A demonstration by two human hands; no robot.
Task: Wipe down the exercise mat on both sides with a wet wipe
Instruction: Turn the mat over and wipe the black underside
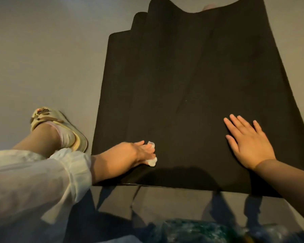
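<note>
A black exercise mat lies on the grey floor, stretching away from me; its far end is folded over in several wavy layers. My left hand grips a crumpled white wet wipe and holds it against the mat near its near left corner. My right hand lies flat on the mat at the near right, fingers straight and spread, palm down.
My left foot in a beige sandal stands on the grey floor just left of the mat, with my white trouser leg below it. Dark blue-green clothing fills the bottom edge. A pale shape peeks over the mat's far edge.
</note>
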